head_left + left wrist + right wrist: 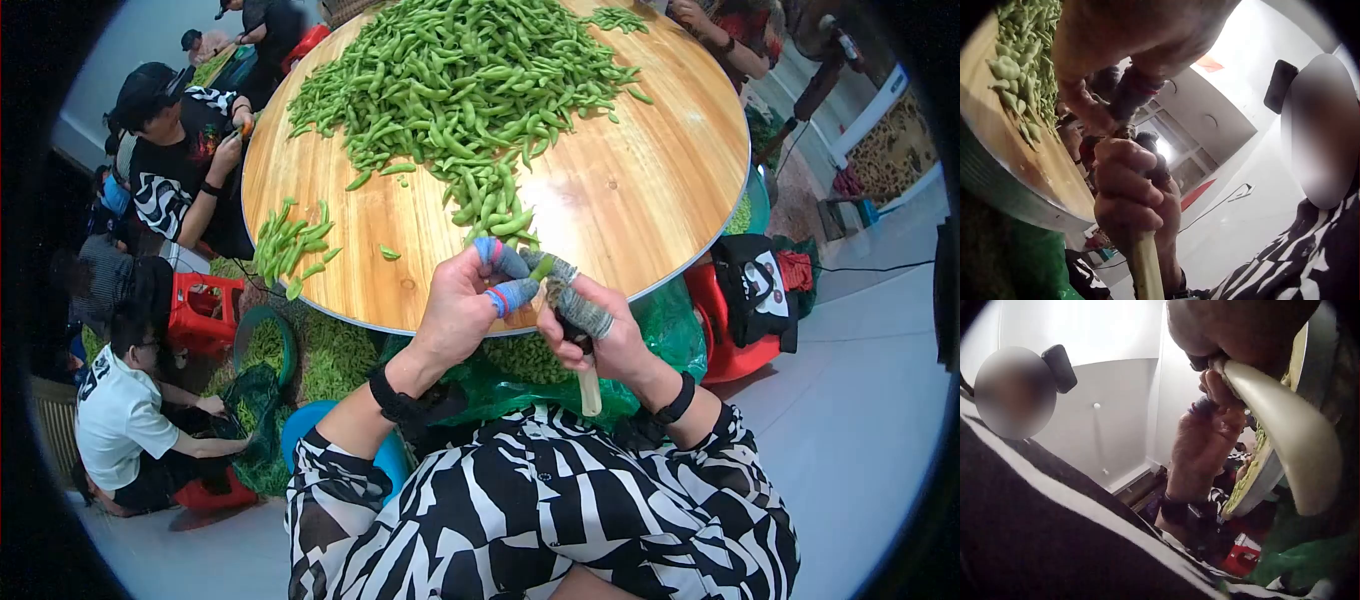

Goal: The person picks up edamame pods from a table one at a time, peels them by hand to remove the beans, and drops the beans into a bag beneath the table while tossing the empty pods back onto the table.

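Over the near table edge my two hands meet around a green soybean pod (541,267). Its left end is pinched between thumb and index finger of my left hand (455,305), which wears blue-grey finger covers. My right hand (612,332), with grey knit covers on its fingers, curls round a tool with a smooth cream handle (590,392). That handle (1291,431) sticks out below the fist in the right wrist view; the tool's working end is hidden by the fingers. Just ahead lies a big heap of soybean pods (470,90) on the round wooden table (650,200).
A smaller pod pile (290,245) lies at the table's left edge, with one loose pod (389,252) nearby. Green netting (660,335) hangs below the near edge. A red stool (720,330) bears a black bag (755,290) at right. Other people sit around.
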`<state>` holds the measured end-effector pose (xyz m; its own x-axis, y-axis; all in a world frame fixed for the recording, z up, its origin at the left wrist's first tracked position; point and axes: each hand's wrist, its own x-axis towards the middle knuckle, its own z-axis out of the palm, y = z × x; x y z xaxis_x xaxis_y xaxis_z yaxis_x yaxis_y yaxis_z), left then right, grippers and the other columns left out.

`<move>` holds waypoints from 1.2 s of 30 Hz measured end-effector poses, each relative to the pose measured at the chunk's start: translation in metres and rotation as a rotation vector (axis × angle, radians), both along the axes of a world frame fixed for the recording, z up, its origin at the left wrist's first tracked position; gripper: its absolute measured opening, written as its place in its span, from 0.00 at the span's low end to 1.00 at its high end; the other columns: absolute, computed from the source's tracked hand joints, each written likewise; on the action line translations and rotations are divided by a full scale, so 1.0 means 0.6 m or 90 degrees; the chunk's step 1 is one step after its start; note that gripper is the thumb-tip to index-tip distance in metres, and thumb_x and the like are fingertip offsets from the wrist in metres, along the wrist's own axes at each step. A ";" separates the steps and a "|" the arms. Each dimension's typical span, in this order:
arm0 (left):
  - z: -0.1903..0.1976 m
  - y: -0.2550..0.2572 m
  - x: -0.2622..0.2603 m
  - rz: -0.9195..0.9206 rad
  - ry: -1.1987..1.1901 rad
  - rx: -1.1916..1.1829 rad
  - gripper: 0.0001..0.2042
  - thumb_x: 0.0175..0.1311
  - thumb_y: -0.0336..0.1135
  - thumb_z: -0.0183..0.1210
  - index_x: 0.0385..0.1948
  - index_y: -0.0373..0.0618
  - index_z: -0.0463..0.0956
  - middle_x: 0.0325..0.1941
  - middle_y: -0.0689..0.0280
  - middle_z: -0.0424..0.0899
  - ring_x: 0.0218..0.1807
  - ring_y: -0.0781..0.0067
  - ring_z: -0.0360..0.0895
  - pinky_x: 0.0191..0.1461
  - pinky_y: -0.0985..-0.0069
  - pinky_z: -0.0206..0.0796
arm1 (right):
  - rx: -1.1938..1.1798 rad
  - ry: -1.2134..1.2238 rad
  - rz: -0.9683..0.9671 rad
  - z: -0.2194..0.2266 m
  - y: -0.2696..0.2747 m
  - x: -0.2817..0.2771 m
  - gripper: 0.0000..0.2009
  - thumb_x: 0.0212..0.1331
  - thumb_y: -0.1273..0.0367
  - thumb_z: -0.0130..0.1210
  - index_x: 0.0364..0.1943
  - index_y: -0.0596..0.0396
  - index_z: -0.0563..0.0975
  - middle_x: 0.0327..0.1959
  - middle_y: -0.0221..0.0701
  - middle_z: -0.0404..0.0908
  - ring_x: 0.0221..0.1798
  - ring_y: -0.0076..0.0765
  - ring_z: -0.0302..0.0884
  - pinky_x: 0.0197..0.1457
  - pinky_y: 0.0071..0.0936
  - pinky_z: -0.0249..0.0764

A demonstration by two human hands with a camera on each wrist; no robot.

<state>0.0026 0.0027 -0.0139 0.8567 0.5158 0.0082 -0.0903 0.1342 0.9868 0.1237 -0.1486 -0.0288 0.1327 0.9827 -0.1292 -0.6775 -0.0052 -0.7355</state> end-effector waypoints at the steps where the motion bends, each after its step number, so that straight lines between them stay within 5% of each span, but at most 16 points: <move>1: 0.004 0.000 -0.004 -0.005 0.008 -0.018 0.10 0.55 0.20 0.62 0.37 0.41 0.72 0.33 0.68 0.79 0.33 0.79 0.77 0.35 0.80 0.73 | 0.010 -0.027 0.004 0.003 0.000 -0.004 0.18 0.72 0.62 0.39 0.61 0.52 0.63 0.28 0.28 0.71 0.19 0.16 0.62 0.16 0.13 0.60; 4: 0.004 -0.002 -0.009 -0.002 -0.013 -0.019 0.10 0.55 0.20 0.62 0.36 0.41 0.72 0.32 0.68 0.79 0.29 0.80 0.76 0.31 0.81 0.72 | -0.007 0.056 0.016 -0.002 0.002 -0.005 0.16 0.71 0.63 0.40 0.58 0.52 0.66 0.27 0.28 0.70 0.18 0.16 0.60 0.16 0.13 0.59; 7: 0.008 -0.003 -0.017 -0.010 -0.015 -0.009 0.09 0.56 0.18 0.59 0.35 0.40 0.71 0.33 0.70 0.77 0.34 0.83 0.74 0.38 0.83 0.70 | -0.029 -0.072 -0.014 0.021 0.004 -0.015 0.12 0.71 0.62 0.40 0.40 0.56 0.68 0.24 0.28 0.67 0.17 0.17 0.58 0.16 0.14 0.56; 14: -0.015 -0.012 -0.020 0.034 -0.092 0.053 0.09 0.56 0.16 0.57 0.32 0.41 0.69 0.33 0.70 0.76 0.35 0.83 0.73 0.41 0.81 0.71 | -0.029 -0.079 -0.014 0.016 0.011 -0.014 0.11 0.70 0.64 0.41 0.44 0.57 0.68 0.24 0.27 0.67 0.16 0.16 0.57 0.16 0.14 0.55; 19: -0.013 0.013 -0.025 -0.057 -0.093 -0.164 0.11 0.54 0.17 0.60 0.31 0.43 0.68 0.28 0.66 0.77 0.26 0.77 0.77 0.29 0.81 0.72 | 0.008 -0.005 0.018 0.012 0.015 -0.010 0.13 0.70 0.62 0.42 0.37 0.59 0.70 0.23 0.27 0.67 0.16 0.15 0.57 0.15 0.14 0.55; 26: -0.008 0.011 -0.033 -0.147 -0.068 -0.400 0.10 0.53 0.19 0.62 0.30 0.43 0.69 0.27 0.63 0.80 0.22 0.73 0.79 0.22 0.79 0.73 | -0.008 0.222 0.222 -0.022 0.010 0.005 0.27 0.70 0.49 0.30 0.24 0.58 0.66 0.15 0.23 0.58 0.11 0.17 0.51 0.13 0.15 0.53; 29: -0.005 0.009 -0.032 -0.100 -0.025 -0.280 0.08 0.55 0.22 0.62 0.29 0.41 0.70 0.27 0.59 0.80 0.25 0.71 0.80 0.24 0.79 0.72 | -0.025 0.275 0.182 -0.023 0.011 0.001 0.25 0.70 0.50 0.33 0.26 0.57 0.66 0.16 0.23 0.58 0.13 0.16 0.53 0.12 0.14 0.54; 32: 0.010 -0.013 -0.025 0.073 -0.073 0.502 0.11 0.51 0.20 0.62 0.36 0.37 0.73 0.25 0.55 0.78 0.25 0.65 0.79 0.26 0.74 0.71 | -0.040 0.375 0.109 -0.018 0.014 -0.006 0.22 0.70 0.52 0.36 0.27 0.55 0.66 0.20 0.24 0.61 0.15 0.15 0.54 0.11 0.14 0.55; 35: 0.007 -0.012 -0.040 0.065 -0.002 0.867 0.13 0.47 0.21 0.63 0.36 0.34 0.75 0.25 0.53 0.77 0.27 0.57 0.79 0.29 0.70 0.70 | -0.023 0.421 0.103 -0.024 0.014 -0.014 0.17 0.71 0.55 0.38 0.34 0.55 0.67 0.24 0.25 0.63 0.16 0.15 0.56 0.11 0.13 0.57; 36: 0.008 -0.016 -0.042 0.071 0.008 0.880 0.13 0.43 0.20 0.64 0.33 0.35 0.76 0.25 0.53 0.77 0.28 0.49 0.77 0.29 0.67 0.70 | -0.024 0.423 0.100 -0.022 0.013 -0.016 0.16 0.71 0.56 0.38 0.36 0.54 0.68 0.24 0.24 0.63 0.16 0.15 0.56 0.12 0.13 0.57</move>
<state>-0.0228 -0.0068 -0.0092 0.8154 0.1607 0.5562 -0.0262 -0.9495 0.3128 0.1138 -0.1407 -0.0422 -0.1308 0.9770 -0.1685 -0.9741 -0.1582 -0.1613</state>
